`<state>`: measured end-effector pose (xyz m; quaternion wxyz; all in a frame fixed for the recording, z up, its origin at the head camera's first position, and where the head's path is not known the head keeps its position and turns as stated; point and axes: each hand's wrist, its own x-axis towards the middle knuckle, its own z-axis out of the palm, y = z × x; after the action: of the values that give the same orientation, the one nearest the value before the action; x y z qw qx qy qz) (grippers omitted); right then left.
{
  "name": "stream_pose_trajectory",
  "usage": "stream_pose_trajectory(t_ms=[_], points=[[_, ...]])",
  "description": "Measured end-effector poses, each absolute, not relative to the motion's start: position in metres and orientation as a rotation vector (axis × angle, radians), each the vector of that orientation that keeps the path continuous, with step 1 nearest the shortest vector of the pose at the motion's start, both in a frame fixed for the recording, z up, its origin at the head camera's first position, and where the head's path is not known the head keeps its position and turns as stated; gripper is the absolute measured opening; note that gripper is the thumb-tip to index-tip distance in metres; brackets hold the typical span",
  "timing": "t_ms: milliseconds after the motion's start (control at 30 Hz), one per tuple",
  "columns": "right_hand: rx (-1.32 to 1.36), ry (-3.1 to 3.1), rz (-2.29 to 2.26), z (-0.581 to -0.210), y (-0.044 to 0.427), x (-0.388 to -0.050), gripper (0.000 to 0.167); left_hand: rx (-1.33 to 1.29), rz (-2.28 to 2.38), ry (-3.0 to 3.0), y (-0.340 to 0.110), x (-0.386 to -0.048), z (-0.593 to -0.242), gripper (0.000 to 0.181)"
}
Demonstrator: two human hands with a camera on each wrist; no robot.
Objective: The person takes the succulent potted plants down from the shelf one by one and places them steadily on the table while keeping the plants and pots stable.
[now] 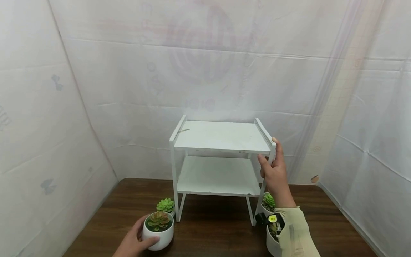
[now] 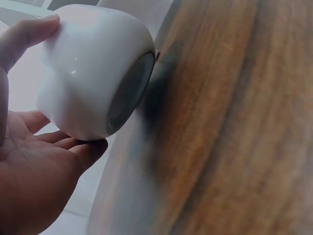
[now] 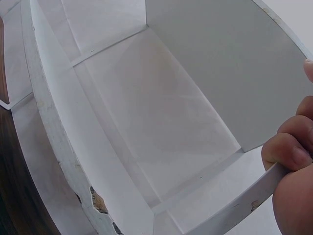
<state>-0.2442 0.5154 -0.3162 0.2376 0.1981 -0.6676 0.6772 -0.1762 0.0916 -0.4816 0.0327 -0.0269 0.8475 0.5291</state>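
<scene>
My left hand [image 1: 136, 239] holds a round white pot [image 2: 98, 63] with a reddish-green succulent [image 1: 158, 221], thumb on one side and fingers on the other. In the left wrist view the pot's underside shows, close to the wooden tabletop [image 2: 234, 122]. A bright green succulent [image 1: 166, 205] in a pot stands just behind it, partly hidden. At the right, my right hand [image 1: 274, 171] grips the upper front post of a white two-tier shelf [image 1: 221, 135]. The right wrist view shows curled fingers [image 3: 288, 147] around that post [image 3: 244, 203].
Two more potted plants stand by the shelf's right leg: a green succulent [image 1: 269, 200] and, nearer, a white pot [image 1: 273, 246] partly covered by my right sleeve [image 1: 297, 232]. Pale sheeting [image 1: 205, 78] encloses the table [image 1: 205, 239] at the back and sides.
</scene>
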Motion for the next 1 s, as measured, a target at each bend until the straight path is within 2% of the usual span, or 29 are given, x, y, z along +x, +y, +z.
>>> stream_pose_trajectory(t_ms=[567, 1000], points=[[0.521, -1.838, 1.866, -0.322, 0.520, -0.252, 0.064, -0.131, 1.651, 2.517, 0.085, -0.177, -0.491, 0.092], [0.572, -1.801, 1.864, -0.328, 0.523, -0.261, 0.063, -0.023, 1.654, 2.449, 0.079, -0.177, -0.497, 0.097]])
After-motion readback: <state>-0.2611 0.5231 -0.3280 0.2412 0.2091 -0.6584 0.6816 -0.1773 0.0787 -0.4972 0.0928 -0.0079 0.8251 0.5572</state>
